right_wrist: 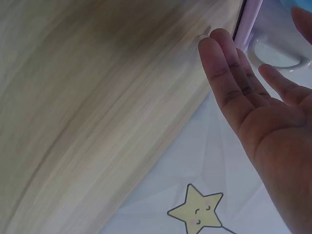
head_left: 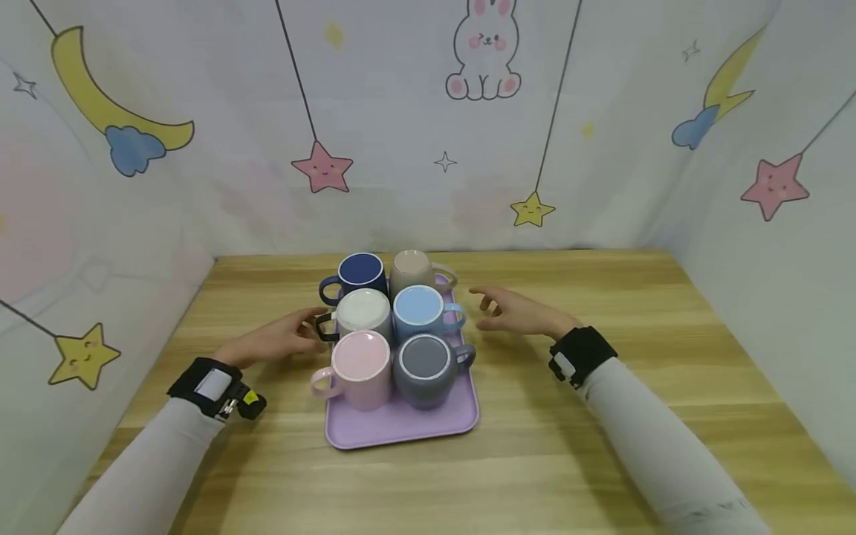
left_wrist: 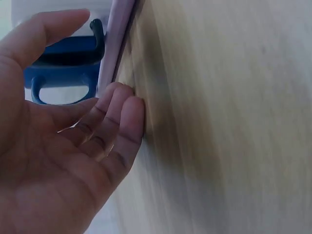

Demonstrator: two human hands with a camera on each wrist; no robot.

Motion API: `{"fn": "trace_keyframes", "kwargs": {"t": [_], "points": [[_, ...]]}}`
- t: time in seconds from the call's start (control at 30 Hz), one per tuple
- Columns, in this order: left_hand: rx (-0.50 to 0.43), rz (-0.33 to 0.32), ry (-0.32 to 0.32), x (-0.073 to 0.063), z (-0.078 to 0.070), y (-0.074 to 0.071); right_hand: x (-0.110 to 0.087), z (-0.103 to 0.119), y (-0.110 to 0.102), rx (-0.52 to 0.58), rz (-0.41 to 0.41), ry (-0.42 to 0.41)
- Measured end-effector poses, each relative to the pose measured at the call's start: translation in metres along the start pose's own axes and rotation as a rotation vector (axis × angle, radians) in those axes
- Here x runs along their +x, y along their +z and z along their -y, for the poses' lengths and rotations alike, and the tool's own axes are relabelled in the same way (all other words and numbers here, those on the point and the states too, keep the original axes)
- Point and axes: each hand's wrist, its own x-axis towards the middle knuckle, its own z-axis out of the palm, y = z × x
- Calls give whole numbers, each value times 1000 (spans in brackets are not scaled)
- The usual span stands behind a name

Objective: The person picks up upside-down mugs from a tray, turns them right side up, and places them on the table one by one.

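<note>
Six upside-down mugs [head_left: 409,325] stand on the lilac tray [head_left: 396,432], itself on a wooden table [head_left: 535,461]. Left of the tray, the left hand [head_left: 281,339], fingers loosely extended, may touch its rim; right of it, the right hand [head_left: 520,310] is similarly relaxed.

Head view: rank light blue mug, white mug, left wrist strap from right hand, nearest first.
1. Light blue mug: left of the right hand.
2. White mug: further left.
3. Left wrist strap: far left, past the mugs.
</note>
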Motion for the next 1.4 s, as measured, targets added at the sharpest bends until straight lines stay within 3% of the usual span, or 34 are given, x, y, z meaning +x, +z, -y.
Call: {"fn": "trace_keyframes", "kwargs": {"t": [0.2, 0.47, 0.7, 0.87, 1.1, 1.4], "points": [[-49, 15, 45, 6, -6, 3, 12, 10, 2, -10, 23, -20], [-55, 22, 37, 2, -3, 10, 18, 11, 13, -16, 62, -12], [-57, -22, 44, 5, -7, 10, 24, 19, 18, 169, 85, 65], [-111, -21, 48, 11, -10, 14, 27, 19, 24, 253, 52, 78], [-214, -33, 22, 12, -8, 18, 36, 23, 33, 256, -33, 103], [-304, -11, 12, 9, -7, 22, 40, 28, 39, 271, -79, 147]]}}
